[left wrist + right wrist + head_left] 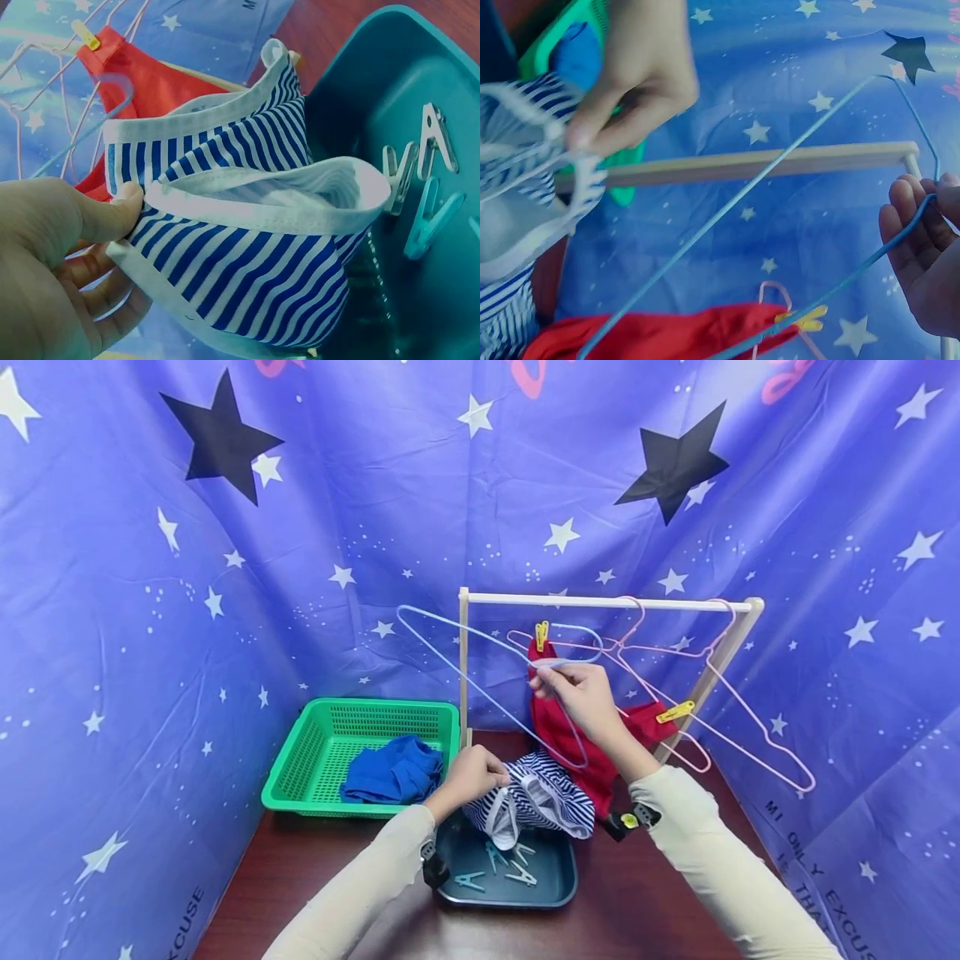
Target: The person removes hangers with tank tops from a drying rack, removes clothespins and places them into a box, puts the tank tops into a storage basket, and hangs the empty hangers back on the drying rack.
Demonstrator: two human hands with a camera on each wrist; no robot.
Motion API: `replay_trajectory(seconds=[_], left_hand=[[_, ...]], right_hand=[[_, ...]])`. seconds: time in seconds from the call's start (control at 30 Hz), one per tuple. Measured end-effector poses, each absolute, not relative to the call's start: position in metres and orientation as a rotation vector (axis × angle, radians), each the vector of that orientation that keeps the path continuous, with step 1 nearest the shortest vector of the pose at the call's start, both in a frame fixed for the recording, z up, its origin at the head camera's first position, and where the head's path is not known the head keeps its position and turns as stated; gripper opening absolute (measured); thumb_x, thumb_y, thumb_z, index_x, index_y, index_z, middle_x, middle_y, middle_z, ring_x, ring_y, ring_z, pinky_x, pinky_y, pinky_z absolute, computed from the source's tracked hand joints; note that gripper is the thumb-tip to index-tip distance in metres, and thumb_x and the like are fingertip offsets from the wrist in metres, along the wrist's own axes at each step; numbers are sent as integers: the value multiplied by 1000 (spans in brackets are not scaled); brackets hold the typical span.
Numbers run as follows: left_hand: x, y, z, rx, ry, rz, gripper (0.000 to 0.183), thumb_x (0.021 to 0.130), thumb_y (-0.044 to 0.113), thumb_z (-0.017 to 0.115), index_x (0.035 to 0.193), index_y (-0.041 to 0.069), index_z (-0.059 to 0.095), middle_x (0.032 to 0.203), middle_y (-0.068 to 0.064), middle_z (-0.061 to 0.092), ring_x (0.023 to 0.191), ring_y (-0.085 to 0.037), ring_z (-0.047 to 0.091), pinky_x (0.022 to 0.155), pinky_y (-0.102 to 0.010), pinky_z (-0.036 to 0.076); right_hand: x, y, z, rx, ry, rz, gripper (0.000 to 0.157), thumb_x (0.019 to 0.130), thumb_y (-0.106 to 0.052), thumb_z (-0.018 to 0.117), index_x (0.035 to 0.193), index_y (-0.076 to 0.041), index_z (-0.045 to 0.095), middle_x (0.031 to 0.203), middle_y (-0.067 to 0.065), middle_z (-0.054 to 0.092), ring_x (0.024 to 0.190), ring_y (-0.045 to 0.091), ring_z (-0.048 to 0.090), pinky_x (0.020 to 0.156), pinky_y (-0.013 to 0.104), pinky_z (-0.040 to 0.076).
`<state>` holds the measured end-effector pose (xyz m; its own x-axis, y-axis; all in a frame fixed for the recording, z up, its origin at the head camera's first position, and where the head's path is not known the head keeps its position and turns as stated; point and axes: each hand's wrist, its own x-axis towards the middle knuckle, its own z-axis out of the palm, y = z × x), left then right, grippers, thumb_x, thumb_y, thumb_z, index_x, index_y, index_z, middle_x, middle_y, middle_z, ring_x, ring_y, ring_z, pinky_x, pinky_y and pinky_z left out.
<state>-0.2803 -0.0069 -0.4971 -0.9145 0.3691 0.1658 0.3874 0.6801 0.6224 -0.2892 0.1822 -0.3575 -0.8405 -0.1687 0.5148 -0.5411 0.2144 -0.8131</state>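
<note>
My left hand (477,774) pinches the edge of a blue-and-white striped garment (247,277) with white trim, which hangs over a dark teal tray (517,903). In the left wrist view the garment's white-banded openings face up. My right hand (579,692) holds a light blue hanger (457,670) near its neck, in front of the rack. The hanger is tilted, one end up at the left and the other down near the striped garment. Behind my right hand, a red garment (551,718) hangs from a pink hanger, with yellow clothespins (542,636) on it.
A small rack with a white rod (570,601) carries pink hangers (750,710). At the left stands a green basket (281,785) with a blue garment (396,770) inside. Several clothespins (521,874) lie in the tray. A starry curtain (112,652) encloses the dark red table (622,902).
</note>
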Motion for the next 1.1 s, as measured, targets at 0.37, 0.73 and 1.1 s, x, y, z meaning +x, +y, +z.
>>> replay_trajectory(seconds=[0.37, 0.73, 1.1], left_hand=[[-285, -20, -460, -520, -2813, -1001, 5, 86, 25, 82, 85, 20, 84, 83, 6, 79, 78, -15, 73, 63, -25, 52], [-300, -25, -433, -102, -2610, -2204, 22, 90, 9, 76, 106, -5, 77, 82, -8, 75, 66, -8, 66, 79, -34, 63], [-318, -42, -410, 275, -2373, -2726, 11, 91, -2, 71, 102, -5, 73, 79, -6, 69, 72, -15, 68, 82, -28, 61]], right_hand=[[-274, 222, -385, 593, -2422, 1376, 15, 96, 2, 66, 102, 12, 74, 82, 25, 73, 66, 10, 69, 65, 18, 58], [-270, 252, -418, 487, -2574, 1224, 11, 95, 3, 65, 96, 9, 75, 78, 20, 74, 62, 11, 66, 60, 17, 54], [-264, 269, -430, 378, -2607, 1238, 12, 95, 3, 65, 95, 11, 74, 76, 22, 72, 61, 14, 66, 54, 17, 50]])
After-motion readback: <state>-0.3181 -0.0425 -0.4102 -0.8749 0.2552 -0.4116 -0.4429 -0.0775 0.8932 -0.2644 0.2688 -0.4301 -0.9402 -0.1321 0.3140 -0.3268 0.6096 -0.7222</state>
